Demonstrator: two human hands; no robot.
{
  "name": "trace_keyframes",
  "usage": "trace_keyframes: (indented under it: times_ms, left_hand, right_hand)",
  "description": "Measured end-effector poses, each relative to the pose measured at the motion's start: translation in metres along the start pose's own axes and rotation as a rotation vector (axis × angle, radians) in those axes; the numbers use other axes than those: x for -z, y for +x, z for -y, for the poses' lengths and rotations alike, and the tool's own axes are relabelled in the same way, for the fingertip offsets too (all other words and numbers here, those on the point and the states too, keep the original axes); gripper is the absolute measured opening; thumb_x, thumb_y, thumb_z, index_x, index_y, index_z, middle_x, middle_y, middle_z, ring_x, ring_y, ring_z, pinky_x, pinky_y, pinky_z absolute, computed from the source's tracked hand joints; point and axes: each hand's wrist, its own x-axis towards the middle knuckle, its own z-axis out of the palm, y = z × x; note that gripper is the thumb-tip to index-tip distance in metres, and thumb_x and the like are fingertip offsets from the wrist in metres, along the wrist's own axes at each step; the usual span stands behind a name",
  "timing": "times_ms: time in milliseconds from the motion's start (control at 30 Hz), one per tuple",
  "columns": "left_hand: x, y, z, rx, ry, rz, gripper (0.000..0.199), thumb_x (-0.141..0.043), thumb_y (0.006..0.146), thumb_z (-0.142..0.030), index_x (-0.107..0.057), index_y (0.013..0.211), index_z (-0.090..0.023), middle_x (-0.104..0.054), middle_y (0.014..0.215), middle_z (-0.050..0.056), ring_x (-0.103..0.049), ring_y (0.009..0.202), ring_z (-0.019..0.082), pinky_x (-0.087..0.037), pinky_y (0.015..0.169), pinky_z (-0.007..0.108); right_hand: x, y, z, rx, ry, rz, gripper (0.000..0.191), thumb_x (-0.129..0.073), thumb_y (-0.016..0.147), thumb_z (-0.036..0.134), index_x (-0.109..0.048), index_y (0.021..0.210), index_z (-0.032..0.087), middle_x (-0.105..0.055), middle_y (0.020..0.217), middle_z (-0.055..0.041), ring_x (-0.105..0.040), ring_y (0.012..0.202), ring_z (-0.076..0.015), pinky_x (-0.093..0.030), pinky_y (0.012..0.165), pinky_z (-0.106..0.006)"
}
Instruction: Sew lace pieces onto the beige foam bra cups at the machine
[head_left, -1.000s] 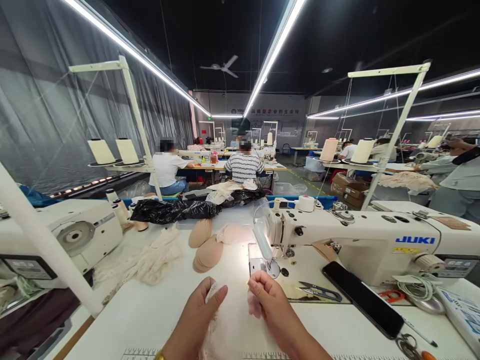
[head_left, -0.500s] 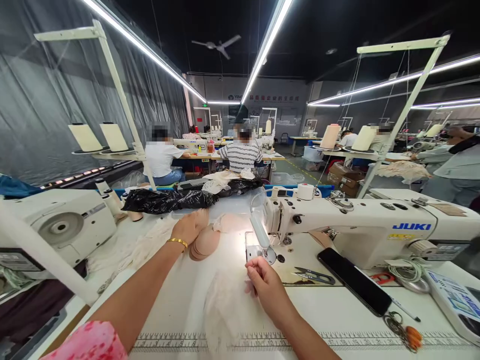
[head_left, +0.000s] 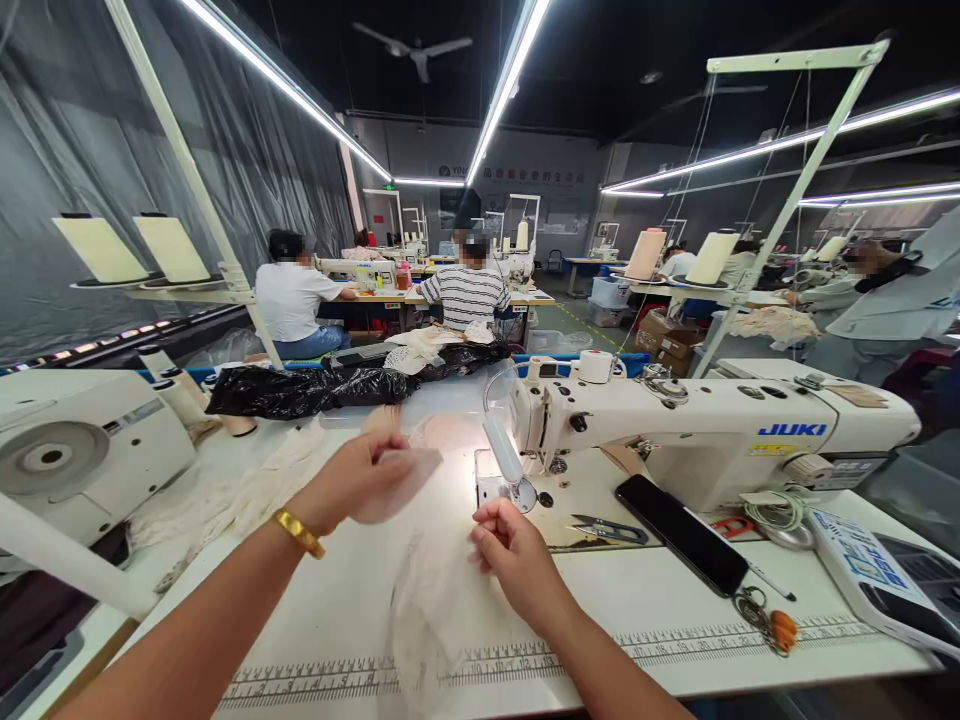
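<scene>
My left hand (head_left: 360, 478), with a gold bracelet at the wrist, is closed on a thin beige fabric piece (head_left: 396, 482), blurred by motion, above the white tabletop. My right hand (head_left: 510, 550) pinches the edge of a sheer white fabric (head_left: 427, 610), which drapes toward the table's front edge. Just beyond its fingertips are the needle plate (head_left: 491, 482) and lit lamp (head_left: 502, 450) of the white sewing machine (head_left: 675, 420). More pale beige pieces (head_left: 446, 432) lie behind my left hand.
Thread snips (head_left: 609, 530), a black phone (head_left: 679, 530), keys (head_left: 769, 620) and a control box (head_left: 877, 570) lie at right. A black plastic bag (head_left: 300, 390) sits at the back; lace fabric (head_left: 247, 500) and another machine (head_left: 82, 450) are at left. Several people sit beyond.
My left hand has come nearer from the stack of beige pieces, carrying one piece. My right hand stays beside the needle plate with the sheer fabric. The camera view has shifted.
</scene>
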Motion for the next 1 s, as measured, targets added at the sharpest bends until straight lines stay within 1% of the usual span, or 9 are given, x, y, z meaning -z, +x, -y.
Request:
trace_keyframes:
  times_ms: [100,233,367,467,533,667,800,867,1000]
  left_hand:
    - [-0.026,-0.024,-0.013,-0.086,0.146,0.227,0.02,-0.065,0.078,-0.04,-0.068,0.08,-0.02,-0.068,0.079,-0.001,-0.062,0.075,0.022,-0.042,0.062,0.027]
    - [-0.049,-0.033,-0.016,-0.14,0.277,0.281,0.015,-0.061,0.075,-0.033,-0.067,0.078,-0.02,-0.069,0.081,0.002,-0.062,0.08,0.025,-0.041,0.068,0.03]
    - [-0.049,-0.026,-0.018,-0.235,0.174,0.477,0.047,-0.072,0.068,-0.032,-0.067,0.115,-0.024,-0.07,0.116,0.004,-0.062,0.105,0.026,-0.046,0.084,0.031]
    - [-0.04,-0.02,-0.024,-0.222,0.112,0.693,0.028,-0.072,0.069,-0.03,-0.066,0.095,-0.023,-0.068,0.09,-0.002,-0.061,0.083,0.021,-0.044,0.069,0.027]
    - [-0.034,-0.019,-0.027,-0.213,0.133,0.637,0.014,-0.067,0.071,-0.029,-0.055,0.075,-0.022,-0.052,0.068,-0.005,-0.049,0.065,0.016,-0.035,0.057,0.025]
    - [-0.03,-0.026,-0.022,-0.299,0.171,0.31,0.018,-0.057,0.075,-0.021,-0.039,0.073,-0.023,-0.037,0.064,-0.007,-0.034,0.06,0.014,-0.026,0.055,0.026]
    - [-0.042,-0.037,0.001,-0.698,0.536,0.004,0.018,-0.042,0.085,-0.009,-0.046,0.073,-0.022,-0.052,0.064,-0.001,-0.041,0.06,0.018,-0.029,0.059,0.031]
    - [-0.055,-0.042,0.008,-0.798,0.714,0.069,0.025,-0.038,0.088,-0.005,-0.053,0.076,-0.022,-0.061,0.072,0.002,-0.048,0.063,0.02,-0.031,0.06,0.034]
    - [-0.081,-0.044,-0.002,-0.77,0.747,0.31,0.014,-0.065,0.084,-0.012,-0.061,0.092,-0.022,-0.069,0.098,0.004,-0.061,0.09,0.025,-0.045,0.079,0.037]
  right_hand:
    - [0.001,0.0,0.002,0.013,0.024,0.012,0.036,-0.056,0.096,0.057,-0.057,0.095,0.021,-0.064,0.089,-0.0011,-0.065,0.073,-0.0171,-0.05,0.066,-0.03]
    - [-0.001,-0.004,0.001,0.078,0.016,0.066,0.025,-0.065,0.094,0.044,-0.06,0.101,0.022,-0.058,0.084,0.0024,-0.06,0.073,-0.0156,-0.051,0.069,-0.029]
    - [-0.001,-0.015,0.01,0.177,-0.084,0.17,0.015,-0.067,0.09,0.023,-0.062,0.104,0.022,-0.066,0.085,0.0012,-0.062,0.078,-0.0166,-0.049,0.073,-0.029]
    - [0.008,-0.024,0.025,0.331,-0.295,0.145,0.011,-0.064,0.094,0.023,-0.066,0.105,0.024,-0.07,0.092,-0.0013,-0.064,0.083,-0.0183,-0.05,0.075,-0.03]
    - [0.017,-0.027,0.036,0.515,-0.452,0.036,0.01,-0.059,0.099,0.025,-0.066,0.106,0.025,-0.071,0.093,-0.0036,-0.065,0.082,-0.0199,-0.05,0.074,-0.032]
    - [0.03,-0.023,0.049,0.849,-0.703,-0.134,0.02,-0.048,0.103,0.019,-0.066,0.11,0.026,-0.074,0.093,-0.0085,-0.066,0.084,-0.0235,-0.051,0.073,-0.037]
    - [0.041,-0.005,0.036,0.937,-0.989,-0.033,0.034,-0.039,0.104,0.014,-0.069,0.114,0.025,-0.076,0.1,-0.0101,-0.066,0.087,-0.024,-0.048,0.076,-0.037]
    - [0.05,0.005,0.025,0.92,-1.12,0.097,0.034,-0.039,0.105,0.015,-0.071,0.109,0.026,-0.076,0.098,-0.0072,-0.064,0.084,-0.0221,-0.045,0.074,-0.035]
    - [0.075,0.018,0.011,0.946,-1.335,0.354,0.031,-0.042,0.105,0.015,-0.071,0.098,0.025,-0.073,0.088,-0.0025,-0.057,0.076,-0.0188,-0.037,0.068,-0.031]
